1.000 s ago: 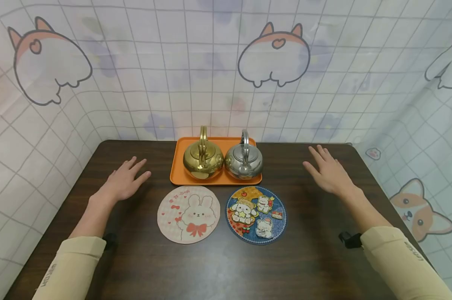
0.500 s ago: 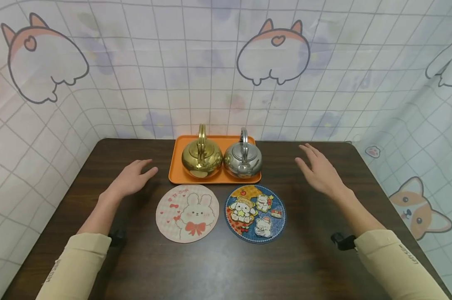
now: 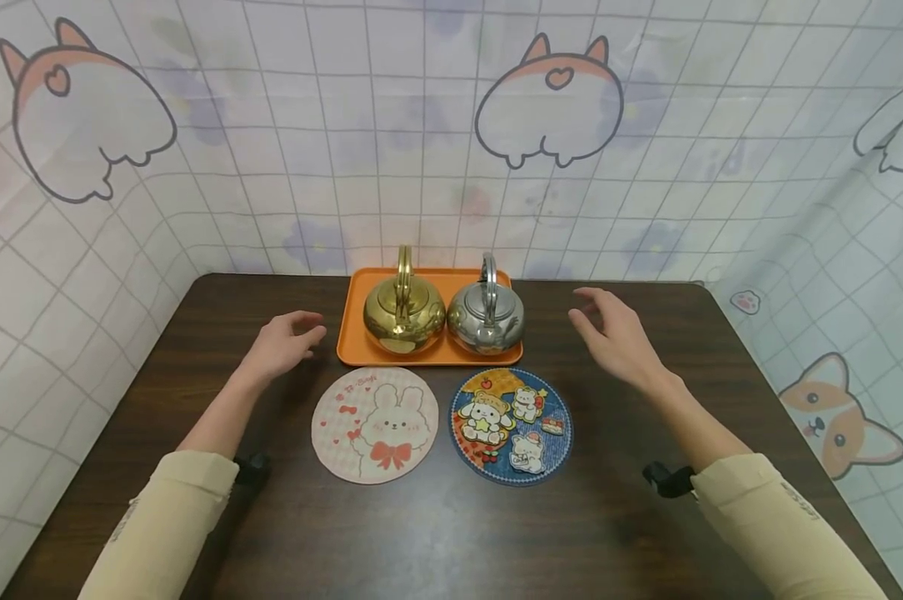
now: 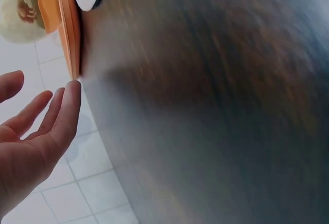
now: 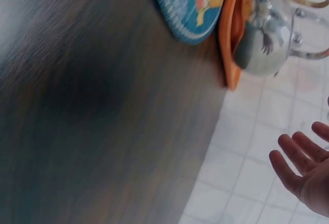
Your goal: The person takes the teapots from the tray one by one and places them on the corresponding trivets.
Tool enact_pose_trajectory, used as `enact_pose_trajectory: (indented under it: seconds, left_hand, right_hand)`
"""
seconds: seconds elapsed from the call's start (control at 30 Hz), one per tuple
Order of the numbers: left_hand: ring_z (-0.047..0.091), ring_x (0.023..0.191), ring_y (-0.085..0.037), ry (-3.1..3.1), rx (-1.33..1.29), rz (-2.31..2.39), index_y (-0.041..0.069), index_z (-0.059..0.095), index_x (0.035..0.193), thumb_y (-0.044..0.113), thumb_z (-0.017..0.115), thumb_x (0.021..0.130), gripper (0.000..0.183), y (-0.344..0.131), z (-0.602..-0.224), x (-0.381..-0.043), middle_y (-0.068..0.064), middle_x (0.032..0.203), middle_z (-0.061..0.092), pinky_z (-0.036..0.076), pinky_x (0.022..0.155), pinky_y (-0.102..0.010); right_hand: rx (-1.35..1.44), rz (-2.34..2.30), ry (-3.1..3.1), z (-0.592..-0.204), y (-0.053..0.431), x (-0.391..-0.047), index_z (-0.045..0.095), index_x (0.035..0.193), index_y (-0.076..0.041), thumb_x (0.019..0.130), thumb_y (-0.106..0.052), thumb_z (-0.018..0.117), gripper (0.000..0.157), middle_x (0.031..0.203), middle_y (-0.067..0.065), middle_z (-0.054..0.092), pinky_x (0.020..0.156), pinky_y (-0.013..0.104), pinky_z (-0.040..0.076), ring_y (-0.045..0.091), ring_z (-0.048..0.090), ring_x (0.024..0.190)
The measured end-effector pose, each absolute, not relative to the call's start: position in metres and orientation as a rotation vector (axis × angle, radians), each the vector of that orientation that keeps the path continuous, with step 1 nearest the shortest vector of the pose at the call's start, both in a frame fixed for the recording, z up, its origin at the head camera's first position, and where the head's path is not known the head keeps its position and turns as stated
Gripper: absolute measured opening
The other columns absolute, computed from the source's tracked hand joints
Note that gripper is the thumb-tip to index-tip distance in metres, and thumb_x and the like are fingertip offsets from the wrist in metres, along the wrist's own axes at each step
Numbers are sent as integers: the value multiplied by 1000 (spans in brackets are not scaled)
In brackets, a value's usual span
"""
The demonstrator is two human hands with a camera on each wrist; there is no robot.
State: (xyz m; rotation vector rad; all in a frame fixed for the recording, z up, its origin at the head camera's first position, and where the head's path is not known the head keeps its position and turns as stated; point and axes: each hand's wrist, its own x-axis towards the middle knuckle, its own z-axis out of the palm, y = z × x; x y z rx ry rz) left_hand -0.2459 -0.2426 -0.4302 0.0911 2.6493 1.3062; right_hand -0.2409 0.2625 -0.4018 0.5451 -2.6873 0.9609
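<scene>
A gold kettle [image 3: 404,317] and a silver kettle [image 3: 486,321] stand side by side on an orange tray [image 3: 440,358], their handles upright. My left hand [image 3: 281,343] hovers to the left of the tray, fingers loosely bent and holding nothing. In the left wrist view its fingertips [image 4: 73,88] overlap the tray's corner. To the right of the silver kettle is my right hand [image 3: 612,333], nothing in it, its fingers relaxed and spread. The right wrist view shows the silver kettle's side [image 5: 267,34] beyond that hand.
A round pink rabbit mat [image 3: 376,425] lies in front of the gold kettle. Beside it, a round blue cartoon mat [image 3: 511,427] sits before the silver kettle. The dark wooden table [image 3: 436,542] ends at a tile-patterned cloth backdrop [image 3: 421,192].
Both hands have moved inward towards the tray, the left one to the right and the right one to the left. Their fingers are more bent than before. Kettles, tray and mats stay put.
</scene>
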Motion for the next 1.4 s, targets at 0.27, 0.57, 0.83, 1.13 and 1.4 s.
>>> enact_pose_trajectory:
  seconds: [0.27, 0.57, 0.83, 1.13, 1.4]
  left_hand:
    - [55, 126, -42, 2544, 48, 1452, -8, 42, 150, 16, 54, 108, 50, -231, -435, -253, -29, 145, 47, 55, 97, -47]
    - [56, 124, -44, 2488, 29, 1472, -11, 40, 150, 8, 59, 105, 53, -219, -433, -262, -32, 142, 47, 56, 96, -45]
    - [59, 120, -45, 2456, 9, 1443, -14, 36, 151, -2, 61, 100, 58, -214, -437, -268, -34, 140, 48, 57, 95, -44]
    - [61, 116, -43, 2391, -3, 1474, -16, 37, 149, -6, 60, 99, 56, -215, -440, -273, -34, 136, 49, 57, 94, -42]
    - [65, 108, -35, 2334, -14, 1481, -13, 41, 148, -6, 63, 97, 56, -222, -444, -281, -32, 134, 51, 60, 89, -38]
  right_hand:
    - [595, 1082, -2642, -391, 240, -240, 55, 140, -1, 109, -28, 54, 41, 130, 15, 61, 88, 53, 53, 32, 59, 115]
    - [680, 1137, -2600, -380, 216, -241, 57, 138, -4, 107, -22, 57, 36, 128, 16, 63, 87, 51, 54, 31, 61, 112]
    - [733, 1283, -2606, -377, 196, -237, 56, 138, -3, 107, -20, 58, 35, 129, 18, 63, 89, 48, 55, 29, 61, 114]
    - [757, 1448, -2548, -375, 175, -232, 59, 135, -4, 106, -17, 60, 32, 124, 13, 64, 81, 43, 56, 25, 61, 109]
    - [805, 1645, -2499, -374, 154, -225, 57, 133, -6, 105, -11, 61, 29, 125, 14, 61, 74, 33, 61, 25, 62, 107]
